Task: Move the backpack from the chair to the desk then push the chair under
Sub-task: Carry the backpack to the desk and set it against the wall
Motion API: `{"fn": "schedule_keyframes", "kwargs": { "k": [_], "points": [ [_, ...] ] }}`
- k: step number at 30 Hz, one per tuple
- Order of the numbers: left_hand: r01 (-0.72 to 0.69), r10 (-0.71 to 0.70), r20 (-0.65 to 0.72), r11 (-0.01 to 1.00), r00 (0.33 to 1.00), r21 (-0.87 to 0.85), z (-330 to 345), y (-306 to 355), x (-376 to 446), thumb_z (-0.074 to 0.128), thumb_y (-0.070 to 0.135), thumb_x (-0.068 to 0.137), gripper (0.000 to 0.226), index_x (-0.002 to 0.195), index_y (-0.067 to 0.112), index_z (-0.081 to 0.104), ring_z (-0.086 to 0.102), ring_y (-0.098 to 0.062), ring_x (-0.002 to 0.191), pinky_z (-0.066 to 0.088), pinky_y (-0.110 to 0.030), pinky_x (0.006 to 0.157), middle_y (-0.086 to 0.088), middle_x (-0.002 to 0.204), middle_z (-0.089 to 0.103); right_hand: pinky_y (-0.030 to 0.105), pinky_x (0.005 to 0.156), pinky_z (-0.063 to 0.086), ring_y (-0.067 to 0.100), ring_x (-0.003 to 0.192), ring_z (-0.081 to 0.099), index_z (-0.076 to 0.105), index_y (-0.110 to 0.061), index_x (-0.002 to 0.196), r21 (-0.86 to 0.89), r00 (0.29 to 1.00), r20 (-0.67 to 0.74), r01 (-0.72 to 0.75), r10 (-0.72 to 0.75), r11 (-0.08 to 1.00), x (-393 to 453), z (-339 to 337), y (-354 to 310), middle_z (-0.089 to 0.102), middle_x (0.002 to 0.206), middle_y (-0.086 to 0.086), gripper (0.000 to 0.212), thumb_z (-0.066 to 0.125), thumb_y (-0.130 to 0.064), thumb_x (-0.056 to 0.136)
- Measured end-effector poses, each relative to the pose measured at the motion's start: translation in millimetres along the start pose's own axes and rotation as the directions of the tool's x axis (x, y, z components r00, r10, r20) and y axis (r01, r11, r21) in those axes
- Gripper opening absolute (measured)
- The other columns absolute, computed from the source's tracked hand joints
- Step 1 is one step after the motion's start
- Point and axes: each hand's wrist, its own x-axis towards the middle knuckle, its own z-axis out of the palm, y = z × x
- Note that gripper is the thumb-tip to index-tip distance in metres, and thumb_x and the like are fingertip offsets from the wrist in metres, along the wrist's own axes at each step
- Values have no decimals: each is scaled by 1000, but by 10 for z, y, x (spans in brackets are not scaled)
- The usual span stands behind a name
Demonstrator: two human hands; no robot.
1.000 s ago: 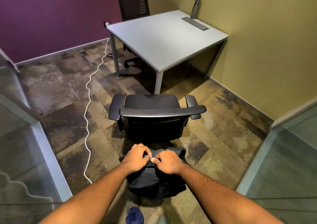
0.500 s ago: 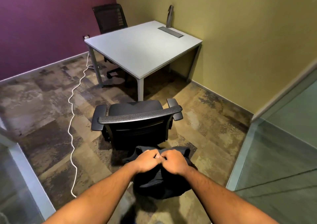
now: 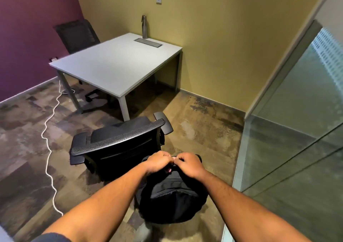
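Black fabric backpack (image 3: 171, 197) off the seat, hanging in mid-air behind the office chair (image 3: 118, 145), clear of the floor as far as can be judged. Left hand (image 3: 157, 161) and right hand (image 3: 189, 164) both closed into fists on the top of the bag, knuckles nearly touching, presumably round the carry handle; handle itself hidden under the fingers. Two-handed hold at the top likely chosen to keep the load upright and centred in front of the body for the carry. Bag not yet on the white desk (image 3: 118, 63), which stands well apart, beyond the chair.

Chair empty, mesh backrest towards the person, seat facing the near desk corner, turned slightly askew and not tucked in. Chair directly between bag and desk: judged the main obstruction, so route round its right side, over open floor, appears the clearer one. Glass partition (image 3: 289, 130) close on the right, narrowing that passage.

White cable (image 3: 48, 149) snaking across the carpet on the left, a trip and castor hazard on that side. Second chair (image 3: 78, 36) at the far side of the desk. Metal bottle (image 3: 144, 26) and cable hatch (image 3: 148, 42) at the desk's far edge, leaving the near surface free for set-down.
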Motion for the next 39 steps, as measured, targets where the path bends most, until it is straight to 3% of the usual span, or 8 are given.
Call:
{"fn": "schedule_keyframes", "kwargs": {
  "k": [3, 9, 14, 18, 23, 31, 36, 39],
  "points": [
    [20, -15, 54, 995, 998, -95, 23, 73, 100, 61, 13, 77, 12, 67, 15, 56, 55, -25, 57, 40, -35, 64, -8, 60, 62, 40, 59, 26, 22, 64, 50, 44, -20, 57, 12, 1000, 3, -15, 15, 1000, 55, -48, 78, 47, 61, 0, 43, 58, -34, 96],
    [-146, 140, 185, 989, 973, 23, -9, 213, 405, 47, -8, 89, 28, 64, 4, 52, 48, -14, 50, 34, -30, 58, -15, 64, 56, 39, 60, 25, 18, 64, 45, 49, -10, 66, 43, 994, -12, -108, 109, 993, 188, -230, 274, 44, 62, 1, 44, 57, -37, 100],
    [-252, 214, 261, 960, 941, 122, -76, 460, 793, 52, 14, 103, 30, 74, 16, 61, 53, -3, 55, 42, -25, 61, 3, 66, 64, 38, 63, 31, 13, 62, 47, 50, -20, 63, 69, 987, 0, -161, 161, 985, 336, -485, 436, 49, 59, -6, 42, 54, -35, 102],
    [-315, 237, 338, 928, 911, 200, -198, 783, 1145, 50, 22, 105, 22, 92, 16, 66, 59, -12, 69, 45, -29, 71, -2, 81, 71, 39, 61, 28, 16, 61, 45, 48, -18, 66, 25, 982, -49, -179, 180, 984, 532, -741, 531, 49, 62, -1, 43, 51, -36, 104],
    [-450, 348, 376, 864, 859, 228, -301, 1145, 1572, 49, 25, 106, 28, 87, 13, 65, 58, -11, 66, 43, -30, 69, 0, 78, 70, 39, 60, 31, 16, 63, 50, 49, -19, 65, -4, 963, -175, -209, 205, 978, 782, -1062, 610, 54, 64, -4, 43, 51, -39, 104],
    [-476, 419, 287, 864, 861, 167, -342, 1728, 2256, 51, 21, 105, 31, 75, 24, 57, 54, 5, 53, 38, -20, 58, 6, 70, 66, 39, 57, 31, 12, 56, 43, 45, -21, 61, -47, 944, -270, -211, 191, 976, 1387, -1696, 881, 48, 58, -5, 47, 48, -39, 104],
    [-452, 383, 295, 866, 875, 215, -318, 2164, 2843, 48, 24, 106, 30, 79, 19, 59, 56, -6, 64, 40, -25, 61, 5, 74, 66, 37, 58, 33, 13, 58, 49, 50, -23, 61, -67, 949, -248, -219, 196, 974, 1909, -2134, 1300, 53, 59, -5, 46, 48, -42, 103],
    [-422, 346, 306, 877, 887, 232, -304, 2437, 3217, 46, 23, 107, 25, 88, 13, 58, 56, -13, 70, 41, -28, 63, -5, 86, 67, 38, 58, 34, 22, 68, 59, 62, -15, 74, -62, 965, -202, -182, 166, 981, 2276, -2414, 1578, 64, 70, 4, 43, 49, -44, 103]
  ]
}}
